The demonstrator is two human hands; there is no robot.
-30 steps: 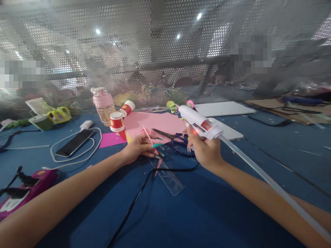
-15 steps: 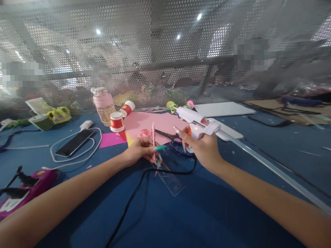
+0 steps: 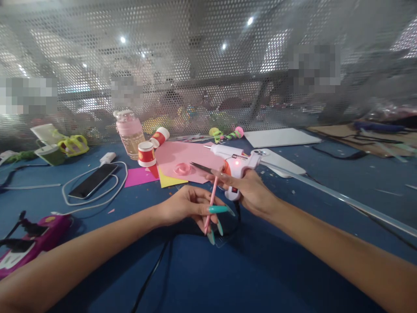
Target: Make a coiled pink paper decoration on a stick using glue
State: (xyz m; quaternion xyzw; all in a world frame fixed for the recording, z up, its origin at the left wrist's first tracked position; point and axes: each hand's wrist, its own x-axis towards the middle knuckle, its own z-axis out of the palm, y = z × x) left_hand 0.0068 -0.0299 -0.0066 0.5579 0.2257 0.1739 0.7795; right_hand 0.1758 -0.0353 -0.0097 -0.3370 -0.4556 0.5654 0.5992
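- Left grip: narrow, thumb and fingers pinching a slim pink stick low over the blue surface.
- Right grip: wrapped round the handle of a white glue gun; a small light glows on its body. A long clear glue stick trails from its back end, off to my right.
- Key relation: the pink stick lies between my two hands. Its long axis runs steeply, lower end toward me, upper end leaning away and slightly right.
- Nearer hand: the left, which has it about mid-length. The upper end sits right at my right fingertips; whether they touch I cannot tell.
- Relative to the nozzle: the pink stick is on my near side, apart from it. The nozzle points leftward, across the far side of the stick's upper end.
- Beyond the hands: pink paper with a pink coil on it, and a scissors blade, just left of the right fingertips.
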